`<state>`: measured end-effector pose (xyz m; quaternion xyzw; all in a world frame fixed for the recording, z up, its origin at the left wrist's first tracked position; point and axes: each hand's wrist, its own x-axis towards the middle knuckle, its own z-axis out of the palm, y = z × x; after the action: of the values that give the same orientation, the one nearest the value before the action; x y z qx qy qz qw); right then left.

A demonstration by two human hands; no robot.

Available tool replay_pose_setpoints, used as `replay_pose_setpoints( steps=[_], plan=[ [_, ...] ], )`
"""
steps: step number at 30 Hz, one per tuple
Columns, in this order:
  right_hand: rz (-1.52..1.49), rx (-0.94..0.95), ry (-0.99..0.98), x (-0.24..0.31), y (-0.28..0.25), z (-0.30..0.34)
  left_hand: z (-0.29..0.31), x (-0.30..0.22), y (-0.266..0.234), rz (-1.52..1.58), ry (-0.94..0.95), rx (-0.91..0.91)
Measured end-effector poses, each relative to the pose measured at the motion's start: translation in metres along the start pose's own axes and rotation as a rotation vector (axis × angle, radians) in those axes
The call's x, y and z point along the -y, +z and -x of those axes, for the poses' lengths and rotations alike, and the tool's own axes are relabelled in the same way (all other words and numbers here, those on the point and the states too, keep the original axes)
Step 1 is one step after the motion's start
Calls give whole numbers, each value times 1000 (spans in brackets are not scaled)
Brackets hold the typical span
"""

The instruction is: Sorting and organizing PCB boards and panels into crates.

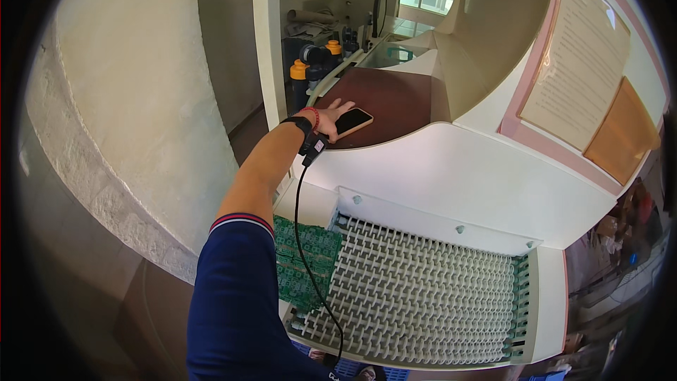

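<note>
My left hand (327, 121) reaches out over a dark reddish-brown surface (398, 95) on top of a white machine housing. Its fingers are spread, with the fingertips and thumb at the left end of a smartphone (355, 121). The phone has a black screen and a light tan edge, and it lies flat with the screen up. Around my wrist are a red bracelet (314, 114) and a black strap with a small black device (314, 149), from which a black cable (300, 226) hangs down. My right hand is out of view.
Below the housing is a conveyor bed of white rollers (423, 289), with green circuit boards (307, 261) at its left, partly behind my arm. Black-and-orange fittings (300, 70) stand behind the phone. A pale wall (141, 85) rises at left; papers (578, 56) hang on the panel at right.
</note>
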<state>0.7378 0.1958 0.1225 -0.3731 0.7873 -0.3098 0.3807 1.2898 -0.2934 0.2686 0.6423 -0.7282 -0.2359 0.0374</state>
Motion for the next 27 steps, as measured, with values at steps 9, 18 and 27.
replay_pose_setpoints(
  steps=[9, 18, 27],
  plan=[
    [0, -10, -17, -6, -1, 6, -21, -27, 17, -70, -173, -298],
    [-1, -22, 9, 2, -1, 17, -16, -48, 19, -197, -185, -313],
    [44, 147, -113, -1, 15, -1, 89, 6, 0, 355, 25, -534]
  ],
)
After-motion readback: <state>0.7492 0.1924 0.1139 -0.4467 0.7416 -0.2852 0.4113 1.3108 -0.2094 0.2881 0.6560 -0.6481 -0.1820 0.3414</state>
